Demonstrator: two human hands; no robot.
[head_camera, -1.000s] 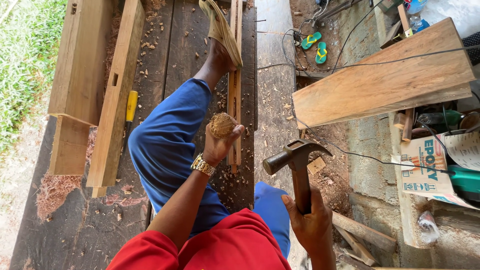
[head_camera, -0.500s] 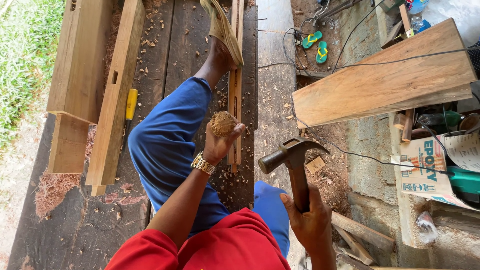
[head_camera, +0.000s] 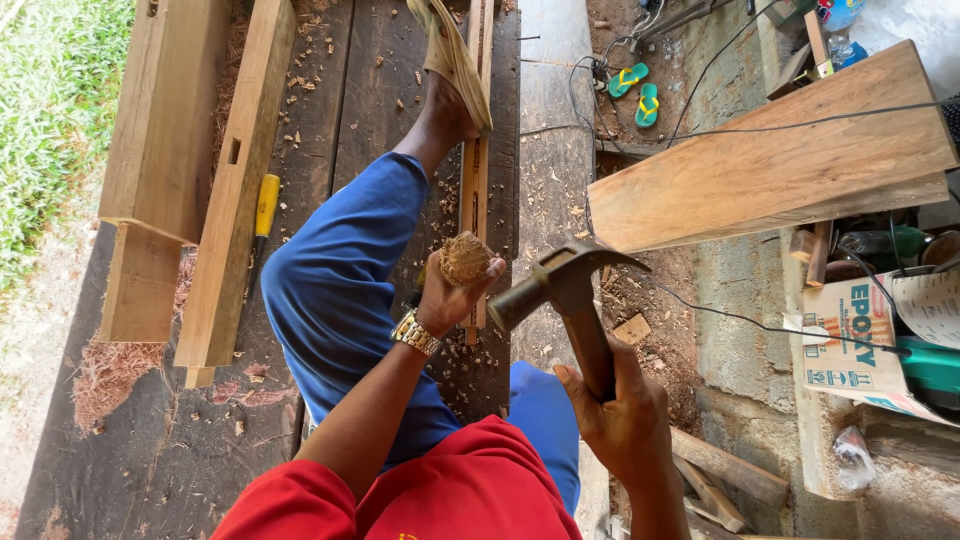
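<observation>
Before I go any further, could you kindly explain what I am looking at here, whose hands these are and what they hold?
There is no machine: the camera sits on a person's head and looks down at their own two bare hands and legs. The left hand, with a wristwatch, grips a chisel handle with a frayed, mushroomed top, set on a narrow wooden strip that lies on dark floor planks under the person's sandalled foot. The right hand holds a claw hammer, its head close beside that handle. To the left lie thick timber beams and a yellow-handled tool; to the right a wide board. Wood chips are scattered about.
</observation>
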